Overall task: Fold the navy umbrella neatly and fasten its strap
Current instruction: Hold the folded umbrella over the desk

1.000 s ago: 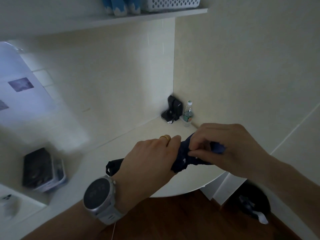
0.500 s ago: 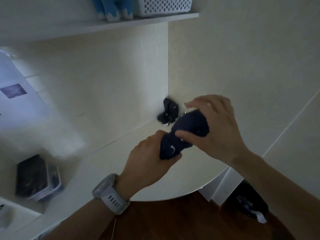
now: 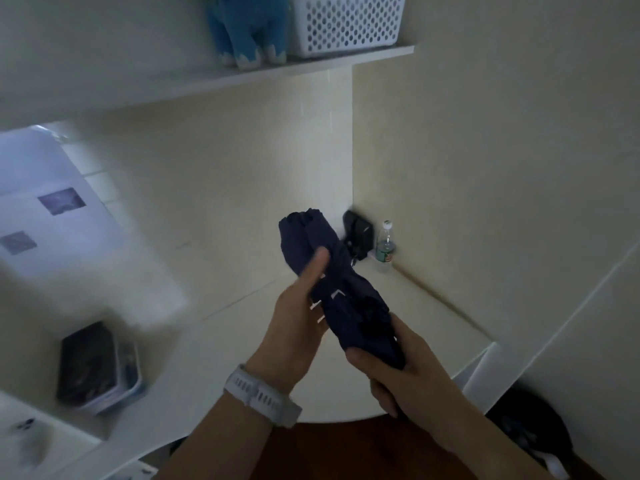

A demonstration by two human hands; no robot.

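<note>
The navy umbrella (image 3: 341, 292) is collapsed into a rolled bundle and held tilted above the white desk, its canopy end pointing up and away. My left hand (image 3: 294, 317), with a white watch on the wrist, cradles the middle of the bundle from the left, thumb pressed on the fabric. My right hand (image 3: 398, 368) grips the lower end near the handle, which is hidden in my palm. Small white rib tips show along the folds. I cannot make out the strap.
A white desk (image 3: 214, 344) fills the corner, with a black charger (image 3: 358, 233) and a small water bottle (image 3: 384, 245) at the back. A dark box (image 3: 93, 365) lies at the left. A shelf above bears a blue plush toy (image 3: 247, 26) and a white basket (image 3: 346, 22).
The umbrella has swung from lying across to pointing upward. My right hand slid from the top of the bundle down to its lower end; my left hand shifted up to the middle.
</note>
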